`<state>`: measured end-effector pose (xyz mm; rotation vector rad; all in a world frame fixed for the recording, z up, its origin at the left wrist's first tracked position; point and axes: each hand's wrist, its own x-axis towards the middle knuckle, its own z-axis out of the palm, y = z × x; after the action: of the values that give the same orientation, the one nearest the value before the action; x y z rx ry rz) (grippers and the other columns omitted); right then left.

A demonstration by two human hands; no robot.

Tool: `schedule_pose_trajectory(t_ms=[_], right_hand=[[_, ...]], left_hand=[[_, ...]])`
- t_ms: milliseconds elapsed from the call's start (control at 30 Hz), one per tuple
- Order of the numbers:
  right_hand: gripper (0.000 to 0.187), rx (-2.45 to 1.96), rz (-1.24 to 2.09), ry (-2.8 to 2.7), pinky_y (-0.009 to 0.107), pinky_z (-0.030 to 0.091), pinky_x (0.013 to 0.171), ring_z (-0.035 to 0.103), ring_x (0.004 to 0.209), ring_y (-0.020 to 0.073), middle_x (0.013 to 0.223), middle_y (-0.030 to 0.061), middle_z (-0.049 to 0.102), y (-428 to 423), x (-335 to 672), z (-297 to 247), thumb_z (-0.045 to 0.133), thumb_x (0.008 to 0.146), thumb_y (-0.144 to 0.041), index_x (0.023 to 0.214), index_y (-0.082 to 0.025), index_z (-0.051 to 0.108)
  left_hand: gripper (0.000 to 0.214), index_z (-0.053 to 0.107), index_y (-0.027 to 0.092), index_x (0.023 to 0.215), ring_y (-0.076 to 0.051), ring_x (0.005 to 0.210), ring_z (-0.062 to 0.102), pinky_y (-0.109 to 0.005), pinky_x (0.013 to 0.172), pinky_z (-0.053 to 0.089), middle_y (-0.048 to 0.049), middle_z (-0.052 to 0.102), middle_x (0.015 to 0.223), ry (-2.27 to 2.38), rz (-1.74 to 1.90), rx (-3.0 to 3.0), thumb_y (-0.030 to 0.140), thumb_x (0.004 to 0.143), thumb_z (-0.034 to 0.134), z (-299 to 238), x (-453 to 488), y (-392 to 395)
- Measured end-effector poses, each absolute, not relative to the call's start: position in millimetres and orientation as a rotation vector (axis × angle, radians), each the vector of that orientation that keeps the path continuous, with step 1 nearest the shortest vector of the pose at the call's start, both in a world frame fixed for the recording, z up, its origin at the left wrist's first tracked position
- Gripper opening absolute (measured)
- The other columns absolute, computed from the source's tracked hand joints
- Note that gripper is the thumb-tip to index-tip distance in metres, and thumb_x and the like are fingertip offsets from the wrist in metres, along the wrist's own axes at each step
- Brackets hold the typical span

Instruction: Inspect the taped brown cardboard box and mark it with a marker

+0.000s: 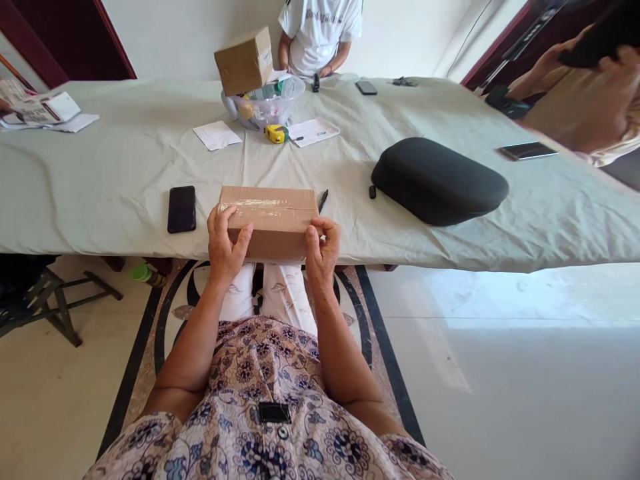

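Note:
A brown cardboard box (275,212), with shiny clear tape along its top, lies at the table's near edge. My left hand (226,241) grips its left end, the thumb on the front face and the fingers over the top. At the right end, my right hand (323,250) holds the front corner with bent fingers and thumb. A black pen (323,200) lies just beyond the box's right end. To the left of the box rests a black phone (181,209), apart from my left hand. The box's underside is hidden.
A plastic basket (260,110) carries another cardboard box (243,63). Near it are a yellow tape measure (276,134) and paper sheets (217,135). A black case (440,180) sits to the right. One person (320,33) is across the table, another (585,100) at the right.

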<state>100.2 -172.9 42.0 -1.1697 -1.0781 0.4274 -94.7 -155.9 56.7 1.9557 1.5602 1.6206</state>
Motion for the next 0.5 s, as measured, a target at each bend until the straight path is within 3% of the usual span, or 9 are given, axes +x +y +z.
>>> schedule_pose_trajectory(t_ms=[267,400,500], right_hand=[[0.041,-1.256,0.361,-1.17,0.033,0.047,0.083,0.055,0.105,0.0194,0.112,0.0033,0.058,-179,100,43,0.079,0.077,-0.047,0.105,-0.026,0.057],[0.04,-1.283,0.265,-1.183,0.038,0.048,0.093,0.055,0.105,0.0203,0.105,0.0019,0.057,-180,98,47,0.083,0.076,-0.045,0.1,-0.027,0.057],[0.025,-1.238,0.345,-1.184,0.034,0.049,0.083,0.058,0.103,0.019,0.109,0.0039,0.06,-181,102,49,0.07,0.087,-0.045,0.102,-0.027,0.061]], left_hand=[[0.082,0.057,0.022,0.126,-0.032,0.132,0.051,-0.053,0.119,0.04,-0.0157,0.054,0.132,1.688,1.573,1.865,0.08,0.07,0.071,65,-85,-164],[0.079,0.056,0.021,0.13,-0.033,0.135,0.047,-0.054,0.12,0.038,-0.0171,0.051,0.136,1.675,1.536,1.885,0.078,0.077,0.067,66,-87,-167],[0.071,0.055,0.021,0.134,-0.032,0.137,0.046,-0.053,0.122,0.035,-0.0168,0.053,0.137,1.605,1.496,1.948,0.073,0.086,0.059,65,-95,-164]])
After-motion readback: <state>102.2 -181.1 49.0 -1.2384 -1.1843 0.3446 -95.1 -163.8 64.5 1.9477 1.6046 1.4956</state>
